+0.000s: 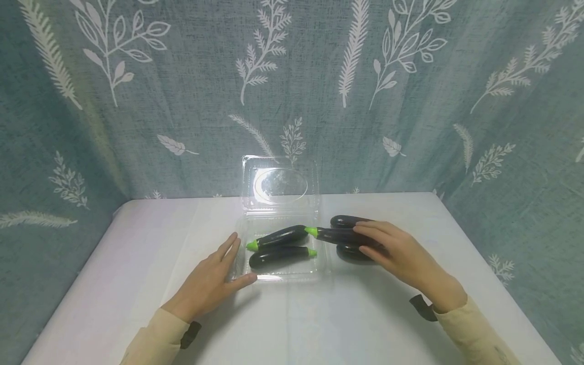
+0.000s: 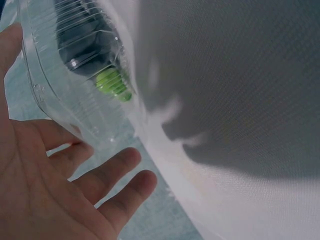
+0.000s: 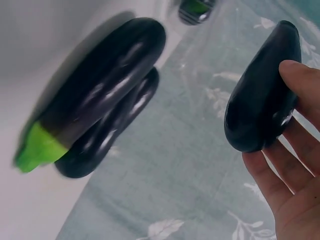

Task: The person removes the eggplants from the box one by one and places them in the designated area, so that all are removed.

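Observation:
My right hand [image 1: 403, 253] grips a dark purple eggplant [image 1: 335, 235] with a green stem end, its tip over the right side of a clear plastic clamshell box [image 1: 292, 277]. In the right wrist view, thumb and fingers [image 3: 302, 82] lie on opposite sides of that eggplant. Inside the box lie two more eggplants, the farther one [image 1: 283, 236] with its stem to the left, the nearer one [image 1: 278, 257] with its stem to the right. At the box's left side is my left hand [image 1: 205, 284], fingers spread and touching its wall, thumb by the front left corner.
Just right of the box, partly behind the right hand, lie a back eggplant [image 1: 344, 221] and a front eggplant [image 1: 351, 253]. The clear lid [image 1: 280, 185] stands raised at the back. A white-covered table [image 1: 292, 324] ends at a patterned green curtain [image 1: 201, 126].

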Available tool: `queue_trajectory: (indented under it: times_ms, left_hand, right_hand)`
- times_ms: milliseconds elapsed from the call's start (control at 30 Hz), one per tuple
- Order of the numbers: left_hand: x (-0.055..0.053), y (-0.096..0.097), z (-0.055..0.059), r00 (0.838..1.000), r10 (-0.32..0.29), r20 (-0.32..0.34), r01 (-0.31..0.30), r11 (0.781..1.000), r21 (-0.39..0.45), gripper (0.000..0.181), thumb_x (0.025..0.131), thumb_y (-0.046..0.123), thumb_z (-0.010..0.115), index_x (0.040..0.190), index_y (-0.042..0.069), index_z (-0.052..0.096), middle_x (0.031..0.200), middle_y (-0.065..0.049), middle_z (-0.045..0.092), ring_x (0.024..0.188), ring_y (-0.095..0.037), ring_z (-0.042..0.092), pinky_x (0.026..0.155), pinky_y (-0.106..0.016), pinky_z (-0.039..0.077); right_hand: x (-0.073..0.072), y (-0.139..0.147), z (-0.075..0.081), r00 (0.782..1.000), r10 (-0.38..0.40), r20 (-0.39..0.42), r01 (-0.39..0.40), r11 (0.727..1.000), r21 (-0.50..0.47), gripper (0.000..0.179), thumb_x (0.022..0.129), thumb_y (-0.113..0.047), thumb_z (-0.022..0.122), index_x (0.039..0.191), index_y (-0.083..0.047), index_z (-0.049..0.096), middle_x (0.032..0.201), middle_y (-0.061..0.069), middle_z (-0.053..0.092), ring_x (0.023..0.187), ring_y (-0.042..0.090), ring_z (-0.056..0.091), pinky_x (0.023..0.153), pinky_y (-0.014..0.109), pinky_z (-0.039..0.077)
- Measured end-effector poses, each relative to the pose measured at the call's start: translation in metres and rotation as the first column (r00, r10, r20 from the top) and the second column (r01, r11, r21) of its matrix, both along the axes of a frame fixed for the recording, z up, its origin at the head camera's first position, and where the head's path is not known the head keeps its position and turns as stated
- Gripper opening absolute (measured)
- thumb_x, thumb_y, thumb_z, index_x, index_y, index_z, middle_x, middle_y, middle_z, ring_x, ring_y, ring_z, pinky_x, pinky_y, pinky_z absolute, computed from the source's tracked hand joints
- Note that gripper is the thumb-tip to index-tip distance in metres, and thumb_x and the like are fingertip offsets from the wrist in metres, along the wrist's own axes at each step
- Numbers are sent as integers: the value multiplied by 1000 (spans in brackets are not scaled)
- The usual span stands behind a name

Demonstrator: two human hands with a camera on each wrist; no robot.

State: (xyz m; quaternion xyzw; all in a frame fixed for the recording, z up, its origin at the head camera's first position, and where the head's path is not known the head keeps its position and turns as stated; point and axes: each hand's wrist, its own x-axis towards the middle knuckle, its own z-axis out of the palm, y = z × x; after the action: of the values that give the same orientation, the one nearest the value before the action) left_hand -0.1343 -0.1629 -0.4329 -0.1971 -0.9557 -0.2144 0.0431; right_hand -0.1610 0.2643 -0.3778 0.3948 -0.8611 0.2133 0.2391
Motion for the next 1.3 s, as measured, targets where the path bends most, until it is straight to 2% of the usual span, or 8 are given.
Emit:
queue_trajectory:
  times_ms: [167, 367, 600, 800, 1000, 1300]
  left_hand:
    - [-1, 0, 0, 1000, 0, -4, 0, 1000, -2, 97, 95, 66, 57, 156, -4, 30, 165, -18, 25, 140, -46, 40, 112, -58, 37]
    - [0, 1, 1, 1000, 0, -1, 0, 1000, -10, 97, 95, 66, 56, 156, -5, 30, 165, -18, 25, 140, -46, 40, 112, -58, 37]
    - [1, 1, 3, 1000, -3, 3, 3, 1000, -14, 96, 96, 65, 55, 156, -5, 31, 165, -19, 24, 140, -46, 40, 112, -59, 37]
    - [0, 2, 2, 1000, -4, 1, 4, 1000, -10, 96, 95, 65, 56, 156, -5, 31, 165, -19, 25, 141, -45, 39, 112, -58, 37]
    - [1, 1, 3, 1000, -3, 5, 3, 1000, -11, 96, 95, 66, 56, 156, -5, 31, 165, -19, 25, 141, -44, 39, 112, -58, 37]
    - [1, 2, 2, 1000, 5, 10, -5, 1000, -10, 97, 95, 67, 55, 156, -4, 30, 165, -18, 24, 142, -44, 39, 112, -58, 37]
  right_hand:
    - [4, 15, -7, 1000, -23, -6, 23, 1000, 18, 52, 80, -8, 84, 129, -8, 69, 129, 7, 66, 119, 30, 62, 111, 19, 37]
    - [11, 33, -18, 997, -74, -9, 75, 995, 59, 55, 76, -6, 87, 128, -8, 68, 126, 5, 66, 115, 26, 64, 105, 18, 41]
    - [16, 48, -32, 996, -85, -31, 88, 993, 85, 40, 88, -23, 80, 124, -9, 70, 121, 5, 67, 111, 23, 64, 97, 28, 48]
    - [17, 51, -40, 995, -86, -41, 89, 992, 86, 48, 76, -15, 85, 122, -9, 71, 118, 4, 68, 107, 23, 65, 99, 27, 47]
    - [18, 54, -46, 994, -109, -32, 112, 987, 119, 49, 74, -16, 85, 120, -8, 72, 117, 6, 69, 107, 24, 66, 93, 39, 51]
    - [20, 60, -55, 987, -162, -6, 160, 973, 163, 51, 72, -14, 89, 119, -8, 72, 117, 8, 68, 107, 26, 66, 89, 43, 55]
